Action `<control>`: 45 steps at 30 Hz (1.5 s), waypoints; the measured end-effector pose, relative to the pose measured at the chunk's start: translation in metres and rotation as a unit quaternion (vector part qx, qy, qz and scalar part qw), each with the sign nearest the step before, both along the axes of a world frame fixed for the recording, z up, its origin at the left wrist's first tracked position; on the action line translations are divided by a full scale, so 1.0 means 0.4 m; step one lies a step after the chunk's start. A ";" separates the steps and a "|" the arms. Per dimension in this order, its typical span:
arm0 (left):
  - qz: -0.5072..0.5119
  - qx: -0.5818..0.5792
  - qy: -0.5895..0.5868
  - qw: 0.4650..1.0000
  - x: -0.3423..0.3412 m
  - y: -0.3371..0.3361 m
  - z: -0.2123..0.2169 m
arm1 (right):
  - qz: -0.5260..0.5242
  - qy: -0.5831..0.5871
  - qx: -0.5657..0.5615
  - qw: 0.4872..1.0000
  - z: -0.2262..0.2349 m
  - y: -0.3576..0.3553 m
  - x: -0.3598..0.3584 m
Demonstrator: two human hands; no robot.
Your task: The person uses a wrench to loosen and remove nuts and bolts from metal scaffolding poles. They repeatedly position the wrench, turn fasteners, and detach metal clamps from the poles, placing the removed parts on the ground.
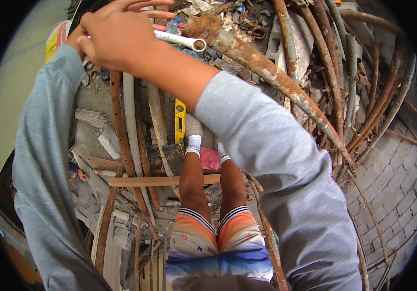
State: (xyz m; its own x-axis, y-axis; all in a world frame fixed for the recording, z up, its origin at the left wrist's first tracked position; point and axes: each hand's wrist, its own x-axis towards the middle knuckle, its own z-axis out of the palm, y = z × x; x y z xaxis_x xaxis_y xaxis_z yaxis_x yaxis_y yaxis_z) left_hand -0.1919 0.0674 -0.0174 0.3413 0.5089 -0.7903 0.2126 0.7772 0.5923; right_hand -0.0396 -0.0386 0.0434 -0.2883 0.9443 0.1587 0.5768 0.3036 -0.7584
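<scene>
While your right hand [116, 36] wraps its fingers around the wrench [179, 41] at the rusty pipe [266, 72] for leverage, your left hand's grip is hidden.

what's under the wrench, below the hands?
Under the wrench: a rusty pipe, rubble, a yellow level. The right hand covers its handle; the left hand is mostly hidden.
</scene>
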 end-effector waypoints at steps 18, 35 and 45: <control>-0.257 0.438 0.128 0.852 0.440 -0.186 -0.020 | 0.023 0.017 -0.076 0.997 0.009 -0.511 0.517; 0.093 -0.071 -0.246 0.962 0.287 -0.133 0.053 | -0.369 0.231 -0.190 0.880 -0.102 0.122 0.541; 0.194 0.021 -0.136 0.971 0.309 -0.119 0.109 | -0.119 0.169 -0.078 0.975 -0.051 0.202 0.184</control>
